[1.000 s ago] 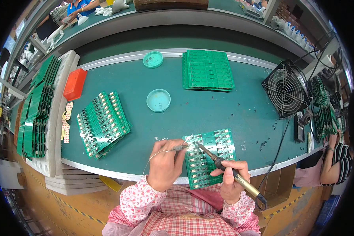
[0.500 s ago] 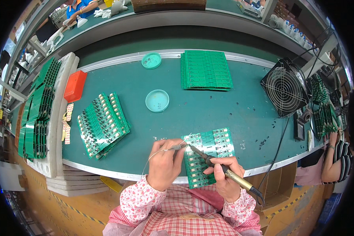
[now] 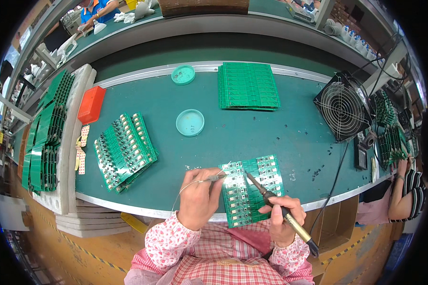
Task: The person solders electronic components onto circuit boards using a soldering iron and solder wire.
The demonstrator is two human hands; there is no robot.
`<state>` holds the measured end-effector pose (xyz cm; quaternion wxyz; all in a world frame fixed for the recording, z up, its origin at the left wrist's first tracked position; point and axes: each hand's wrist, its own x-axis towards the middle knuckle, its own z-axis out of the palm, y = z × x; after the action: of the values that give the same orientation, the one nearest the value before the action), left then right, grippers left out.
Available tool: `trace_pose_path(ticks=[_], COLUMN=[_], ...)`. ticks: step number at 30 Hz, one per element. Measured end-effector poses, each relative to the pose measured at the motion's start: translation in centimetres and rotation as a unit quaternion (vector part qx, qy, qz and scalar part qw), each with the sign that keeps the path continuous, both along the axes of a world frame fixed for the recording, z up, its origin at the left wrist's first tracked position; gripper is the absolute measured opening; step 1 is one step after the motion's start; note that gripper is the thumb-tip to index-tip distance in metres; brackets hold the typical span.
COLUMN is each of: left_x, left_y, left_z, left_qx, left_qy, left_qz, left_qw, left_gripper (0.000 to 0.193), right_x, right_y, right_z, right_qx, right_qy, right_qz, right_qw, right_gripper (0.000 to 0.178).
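Two hands work over one green circuit board in the head view. It lies at the near side of the counter, its lower end reaching over the pale edge. The left hand is at the board's left side, its grip pinching a thin wire with a grey piece between the fingertips; the wire's end points over the board's upper left corner. The right hand has its grip wrapped around a soldering iron, tip down over the board's upper middle; whether it touches, I cannot tell. Left of the hands lies a fanned pile of filled boards. Farther back sit a round blue dish and a stack of plain green boards. A black fan stands at the right.
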<state>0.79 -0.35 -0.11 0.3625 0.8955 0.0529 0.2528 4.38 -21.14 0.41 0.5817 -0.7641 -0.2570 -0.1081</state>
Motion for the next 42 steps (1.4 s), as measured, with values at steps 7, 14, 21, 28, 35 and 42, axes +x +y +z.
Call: trace_pose_path(ticks=[7, 14, 21, 28, 35, 42], left_x=[-0.1, -1.5, -2.9, -2.5, -2.2, -2.1], left_y=[0.1, 1.3, 3.5, 3.1, 3.2, 3.2], left_z=[0.1, 1.3, 0.7, 0.4, 0.6, 0.6], left_qx=[0.004, 0.011, 0.020, 0.018, 0.022, 0.036], left_qy=[0.006, -0.009, 0.011, 0.015, 0.027, 0.030], left_qz=[-0.007, 0.056, 0.090, 0.080, 0.073, 0.071], left_qw=[1.000, 0.998, 0.996, 0.997, 0.997, 0.996], left_gripper=[0.010, 0.016, 0.015, 0.013, 0.013, 0.013], right_x=[-0.4, -0.4, 0.9, 0.7, 0.7, 0.7], right_y=[-0.1, 0.3, 1.2, 1.0, 1.1, 1.1], right_z=[-1.0, -1.1, -0.5, -1.2, -1.3, -1.2], right_qx=[-0.034, -0.210, -0.198, -0.166, -0.157, -0.161], right_qy=[-0.042, -0.125, -0.133, -0.099, -0.107, -0.111], right_qz=[-0.053, -0.079, -0.084, -0.098, -0.097, -0.097], right_qw=[0.997, 0.966, 0.967, 0.976, 0.977, 0.976], right_gripper=[0.016, 0.048, 0.040, 0.035, 0.034, 0.032])
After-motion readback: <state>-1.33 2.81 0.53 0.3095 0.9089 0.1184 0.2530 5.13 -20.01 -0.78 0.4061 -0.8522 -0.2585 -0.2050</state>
